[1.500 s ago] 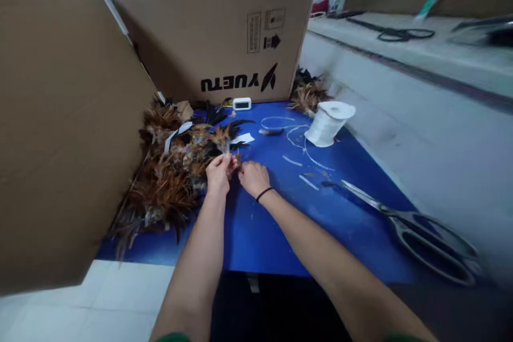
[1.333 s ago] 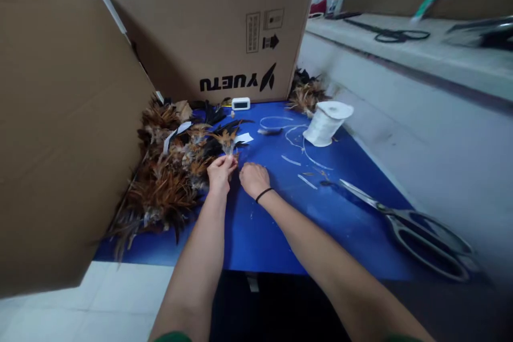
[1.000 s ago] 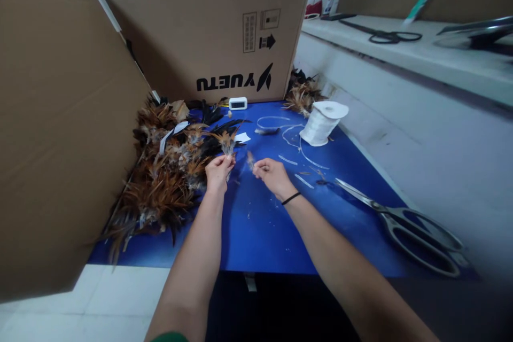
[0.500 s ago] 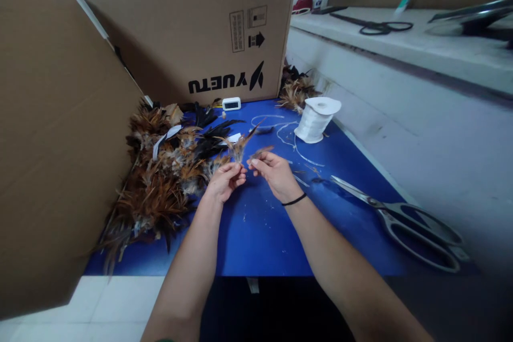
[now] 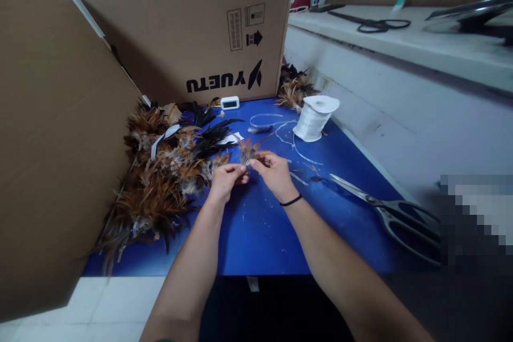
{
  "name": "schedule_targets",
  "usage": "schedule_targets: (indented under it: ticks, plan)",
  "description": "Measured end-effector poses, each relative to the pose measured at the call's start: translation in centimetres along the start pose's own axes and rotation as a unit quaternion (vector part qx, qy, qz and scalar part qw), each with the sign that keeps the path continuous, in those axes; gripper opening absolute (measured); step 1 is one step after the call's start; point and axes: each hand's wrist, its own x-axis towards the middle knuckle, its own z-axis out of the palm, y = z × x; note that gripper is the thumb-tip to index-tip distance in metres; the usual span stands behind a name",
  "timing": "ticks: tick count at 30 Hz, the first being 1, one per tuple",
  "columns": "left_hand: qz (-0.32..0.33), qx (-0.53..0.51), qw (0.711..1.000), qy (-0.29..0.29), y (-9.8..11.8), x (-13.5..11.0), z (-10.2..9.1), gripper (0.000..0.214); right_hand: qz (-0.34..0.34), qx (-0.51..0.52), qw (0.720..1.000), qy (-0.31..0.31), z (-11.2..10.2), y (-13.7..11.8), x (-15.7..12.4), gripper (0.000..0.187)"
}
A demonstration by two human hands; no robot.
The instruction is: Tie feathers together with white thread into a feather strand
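A small bunch of brown feathers (image 5: 248,150) stands upright between my two hands, above the blue table (image 5: 260,235). My left hand (image 5: 229,180) pinches its base between thumb and fingers. Touching the bunch from the other side, my right hand (image 5: 274,173) is closed at the fingertips on feathers; where one hand's feathers end and the other's begin cannot be made out. A large heap of brown feathers (image 5: 152,192) lies to the left of my left hand, with black feathers (image 5: 214,136) behind it.
Large scissors (image 5: 374,202) lie right of my right arm. Behind them stands a white ribbon spool (image 5: 315,120) with loose strands. A small white digital display (image 5: 230,103) sits before the cardboard box (image 5: 180,26). Another feather pile (image 5: 296,91) is at the back. Black scissors (image 5: 372,22) rest on the ledge.
My right hand has moved left, bringing its feathers against the bunch in my left hand. The hands were slightly apart before and now meet.
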Motion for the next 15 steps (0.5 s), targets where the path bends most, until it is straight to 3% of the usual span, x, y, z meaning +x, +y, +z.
schedule_targets:
  ticks: [7,15]
  plan:
    - [0.019,0.016,1.000,0.010,-0.02,-0.06,0.30,0.035,0.024,-0.011,1.000,0.006,0.13,0.15,0.00,0.012]
    - [0.029,0.020,0.999,0.016,-0.14,0.03,0.27,0.033,0.005,-0.027,1.000,0.002,0.19,0.63,-0.07,0.012]
